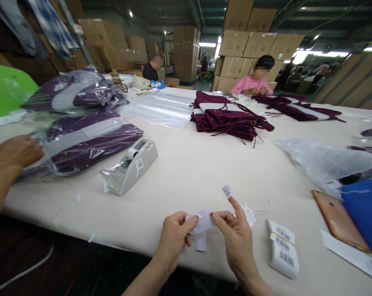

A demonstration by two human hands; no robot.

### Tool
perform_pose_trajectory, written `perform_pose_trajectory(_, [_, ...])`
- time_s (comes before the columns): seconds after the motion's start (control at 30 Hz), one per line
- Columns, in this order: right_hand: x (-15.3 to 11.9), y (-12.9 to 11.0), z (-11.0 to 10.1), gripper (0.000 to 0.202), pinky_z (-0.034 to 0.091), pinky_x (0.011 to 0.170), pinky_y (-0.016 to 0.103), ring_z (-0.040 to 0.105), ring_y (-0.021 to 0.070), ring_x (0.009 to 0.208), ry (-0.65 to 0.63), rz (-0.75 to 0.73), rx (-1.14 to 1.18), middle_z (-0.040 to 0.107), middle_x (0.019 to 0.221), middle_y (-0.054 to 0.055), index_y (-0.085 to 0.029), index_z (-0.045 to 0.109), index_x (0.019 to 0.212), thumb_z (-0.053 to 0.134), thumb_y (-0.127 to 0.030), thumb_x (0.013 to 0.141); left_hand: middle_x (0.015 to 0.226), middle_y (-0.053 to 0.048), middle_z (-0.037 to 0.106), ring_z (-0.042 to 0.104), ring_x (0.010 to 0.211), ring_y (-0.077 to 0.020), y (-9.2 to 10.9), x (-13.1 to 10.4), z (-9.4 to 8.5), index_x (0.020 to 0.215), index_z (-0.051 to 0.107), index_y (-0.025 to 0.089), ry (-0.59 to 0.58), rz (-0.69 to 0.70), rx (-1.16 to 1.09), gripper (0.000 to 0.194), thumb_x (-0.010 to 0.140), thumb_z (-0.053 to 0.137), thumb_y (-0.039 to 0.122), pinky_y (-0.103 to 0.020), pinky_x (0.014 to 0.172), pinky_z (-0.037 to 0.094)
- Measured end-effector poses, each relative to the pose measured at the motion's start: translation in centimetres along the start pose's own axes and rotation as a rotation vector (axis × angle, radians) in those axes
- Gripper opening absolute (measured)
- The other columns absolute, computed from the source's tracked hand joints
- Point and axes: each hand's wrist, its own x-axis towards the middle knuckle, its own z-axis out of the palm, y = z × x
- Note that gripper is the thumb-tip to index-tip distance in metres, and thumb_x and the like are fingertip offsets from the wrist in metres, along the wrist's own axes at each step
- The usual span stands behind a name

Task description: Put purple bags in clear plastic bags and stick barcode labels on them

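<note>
Bagged garments (pixel 81 142), hands (pixel 204 238) pinching label strip (pixel 203 224)

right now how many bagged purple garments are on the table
2 clearly: one bagged garment beside the tape dispenser, another bagged garment behind it. More may sit at the right edge.

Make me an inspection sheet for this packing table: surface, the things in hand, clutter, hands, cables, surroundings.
Surface: cream table, wide and flat.
Things in hand: white label strip held between both hands; one barcode sticker stuck on the right index fingertip; stack of barcode labels beside the right hand.
Clutter: tape dispenser, bagged maroon garments, loose maroon garments, empty plastic bags, phone.
Hands: left hand and right hand both pinch the strip; another person's hand rests on a bagged garment.
Cables: nothing seen.
Surroundings: stacked cardboard boxes; a seated person in pink opposite.
</note>
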Motion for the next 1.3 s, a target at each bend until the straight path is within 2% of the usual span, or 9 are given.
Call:
perform_pose_trajectory(0.33, [2.4, 2.6, 4.2, 0.082, 0.039, 0.057, 0.026, 0.048, 0.0125, 0.057, -0.050, -0.027, -0.068, 0.058, 0.059, -0.006, -0.010, 0.035, 0.131, 0.070, -0.041, 0.065, 0.043, 0.004, 0.045, 0.041, 0.044, -0.0109, 0.6, 2.3, -4.7, 0.052, 0.051, 0.020, 0.230, 0.188, 0.375, 0.033, 0.061, 0.057, 0.051, -0.023, 0.046, 0.031])
perform_pose_trajectory(0.47, [2.6, 3.3, 4.6, 0.079, 0.040, 0.058, 0.027, 0.050, 0.0135, 0.058, -0.063, -0.068, -0.153, 0.057, 0.061, -0.006, -0.010, 0.034, 0.132, 0.067, -0.043, 0.068, 0.048, 0.003, 0.049, 0.046, 0.050, -0.0133, 0.6, 2.6, -5.5, 0.054, 0.053, 0.020, 0.293, 0.250, 0.516, 0.026, 0.066, 0.056, 0.043, -0.025, 0.053, 0.033])
perform_pose_trajectory(0.67, [2.7, 3.9, 4.2, 0.075, 0.043, 0.061, 0.029, 0.053, 0.0150, 0.060, -0.071, -0.120, -0.272, 0.059, 0.064, -0.005, -0.013, 0.035, 0.133, 0.064, -0.043, 0.071, 0.068, -0.001, 0.062, 0.057, 0.066, -0.0181, 0.1, 2.5, -6.2, 0.076, 0.059, 0.021, 0.391, 0.297, 0.778, 0.011, 0.076, 0.057, 0.032, -0.028, 0.063, 0.037])
perform_pose_trajectory(0.83, [3.0, 4.4, 4.0, 0.070, 0.045, 0.064, 0.031, 0.055, 0.0151, 0.062, -0.067, -0.161, -0.359, 0.060, 0.066, -0.004, -0.014, 0.035, 0.134, 0.061, -0.042, 0.075, 0.084, -0.006, 0.060, 0.060, 0.071, -0.0187, -1.0, 2.5, -6.4, 0.090, 0.057, 0.017, 0.551, 0.657, 1.186, 0.010, 0.080, 0.055, 0.018, -0.028, 0.062, 0.045])
perform_pose_trajectory(0.93, [3.1, 4.4, 3.9, 0.070, 0.046, 0.064, 0.032, 0.055, 0.0155, 0.062, -0.074, -0.176, -0.395, 0.060, 0.066, -0.004, -0.014, 0.036, 0.134, 0.060, -0.042, 0.075, 0.110, -0.016, 0.054, 0.059, 0.089, -0.0257, -1.5, 2.6, -6.4, 0.106, 0.053, 0.015, 0.690, 0.931, 1.384, 0.027, 0.080, 0.059, 0.018, -0.036, 0.071, 0.047])
perform_pose_trajectory(1.0, [3.1, 4.3, 3.9, 0.071, 0.047, 0.066, 0.033, 0.056, 0.0159, 0.062, -0.074, -0.171, -0.414, 0.060, 0.066, -0.004, -0.014, 0.035, 0.135, 0.060, -0.042, 0.075, 0.117, -0.019, 0.049, 0.054, 0.101, -0.0309, -1.6, 2.6, -6.4, 0.103, 0.053, 0.013, 0.720, 1.066, 1.425, 0.024, 0.079, 0.060, 0.016, -0.042, 0.079, 0.044])
perform_pose_trajectory(1.13, [3.0, 3.9, 4.0, 0.075, 0.048, 0.068, 0.034, 0.058, 0.0170, 0.063, -0.063, -0.149, -0.460, 0.062, 0.068, -0.002, -0.012, 0.034, 0.136, 0.060, -0.045, 0.073, 0.116, -0.019, 0.051, 0.047, 0.110, -0.0313, -1.2, 2.9, -6.6, 0.097, 0.054, 0.011, 0.647, 1.244, 1.336, 0.016, 0.081, 0.055, 0.010, -0.044, 0.089, 0.038])
perform_pose_trajectory(1.2, [3.1, 3.7, 3.8, 0.077, 0.048, 0.068, 0.034, 0.058, 0.0172, 0.062, -0.072, -0.152, -0.500, 0.062, 0.068, -0.002, -0.011, 0.034, 0.136, 0.061, -0.045, 0.072, 0.109, -0.013, 0.057, 0.050, 0.107, -0.0257, -1.1, 3.2, -6.8, 0.099, 0.055, 0.013, 0.442, 1.340, 1.313, 0.017, 0.086, 0.047, 0.007, -0.040, 0.088, 0.037])
perform_pose_trajectory(1.3, [3.3, 3.1, 3.2, 0.074, 0.048, 0.065, 0.032, 0.057, 0.0163, 0.063, -0.057, -0.210, -0.556, 0.062, 0.073, 0.000, -0.013, 0.038, 0.134, 0.062, -0.046, 0.072, 0.088, -0.005, 0.063, 0.054, 0.089, -0.0174, -1.0, 3.5, -7.2, 0.089, 0.058, 0.015, 0.115, 1.331, 1.289, 0.024, 0.092, 0.034, 0.010, -0.030, 0.077, 0.040])
